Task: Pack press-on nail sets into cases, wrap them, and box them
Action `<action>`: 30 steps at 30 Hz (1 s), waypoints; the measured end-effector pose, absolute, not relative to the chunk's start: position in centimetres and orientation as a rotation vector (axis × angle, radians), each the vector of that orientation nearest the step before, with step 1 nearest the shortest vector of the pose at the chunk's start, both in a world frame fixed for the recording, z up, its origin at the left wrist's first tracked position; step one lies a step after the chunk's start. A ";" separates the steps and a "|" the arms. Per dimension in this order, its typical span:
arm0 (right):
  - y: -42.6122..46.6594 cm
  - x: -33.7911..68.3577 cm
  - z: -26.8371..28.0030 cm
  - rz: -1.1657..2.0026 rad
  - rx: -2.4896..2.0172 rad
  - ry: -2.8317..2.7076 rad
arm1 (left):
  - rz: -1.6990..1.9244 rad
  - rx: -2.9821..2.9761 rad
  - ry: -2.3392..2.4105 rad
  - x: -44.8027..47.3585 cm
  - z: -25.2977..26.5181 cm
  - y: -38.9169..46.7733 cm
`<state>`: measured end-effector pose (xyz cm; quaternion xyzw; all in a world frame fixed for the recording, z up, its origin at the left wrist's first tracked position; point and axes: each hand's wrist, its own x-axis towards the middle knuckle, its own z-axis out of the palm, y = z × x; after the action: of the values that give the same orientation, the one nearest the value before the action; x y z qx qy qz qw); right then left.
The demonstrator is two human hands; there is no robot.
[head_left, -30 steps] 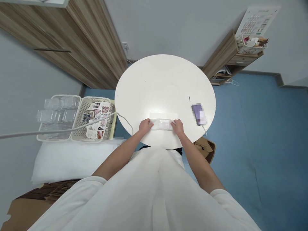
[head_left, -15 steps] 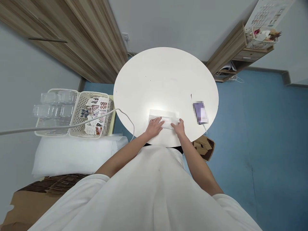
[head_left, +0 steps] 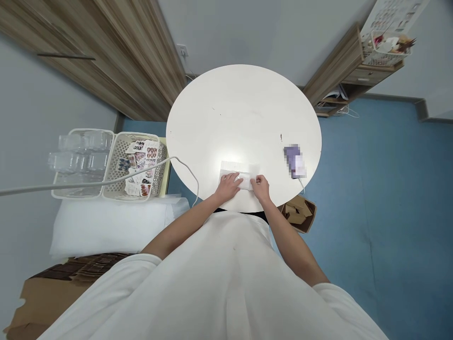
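Note:
A translucent white wrapping sheet [head_left: 241, 167], perhaps bubble wrap, lies near the front edge of the round white table [head_left: 244, 104]. Its near part is folded over, and whatever may be inside cannot be made out. On the left part of the fold rests my left hand [head_left: 228, 188], palm down with fingers stretched out. My right hand [head_left: 261, 187] has its fingers curled and pinches the right end of the folded sheet.
A blurred purple phone-like object [head_left: 293, 159] with a cord lies at the table's right. Left of the table stand a white basket [head_left: 115, 188] of carded nail sets and clear plastic boxes [head_left: 67, 163]. A white cable [head_left: 189, 172] crosses the table's left edge. An open carton [head_left: 308, 222] sits below right.
My right hand has drawn slightly left, and its fingers have curled in at the sheet's right end. The sheet's right side reaches less far right. My left hand stays in place.

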<state>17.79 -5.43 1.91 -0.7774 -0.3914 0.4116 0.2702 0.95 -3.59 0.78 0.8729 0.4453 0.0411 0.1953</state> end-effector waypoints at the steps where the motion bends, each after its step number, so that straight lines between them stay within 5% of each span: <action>1: -5.2 17.3 2.0 1.150 -2.053 -1.078 | 0.115 2.443 1.246 1.0 0.8 -3.5; 12: -4.0 17.2 2.7 1.374 -2.000 -1.438 | 0.131 2.538 1.153 0.8 1.7 -5.2; 22: -5.2 17.9 2.8 0.965 -1.984 -2.266 | 0.119 2.444 1.133 0.1 1.5 -6.0; 30: -5.6 15.6 2.4 0.963 -2.049 -2.252 | 0.361 1.579 1.863 -2.7 0.0 -7.1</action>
<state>15.61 -5.61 2.42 -0.6414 -0.7050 0.3016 -0.0261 -2.68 -7.06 -0.02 0.6038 0.7123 0.1382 0.3302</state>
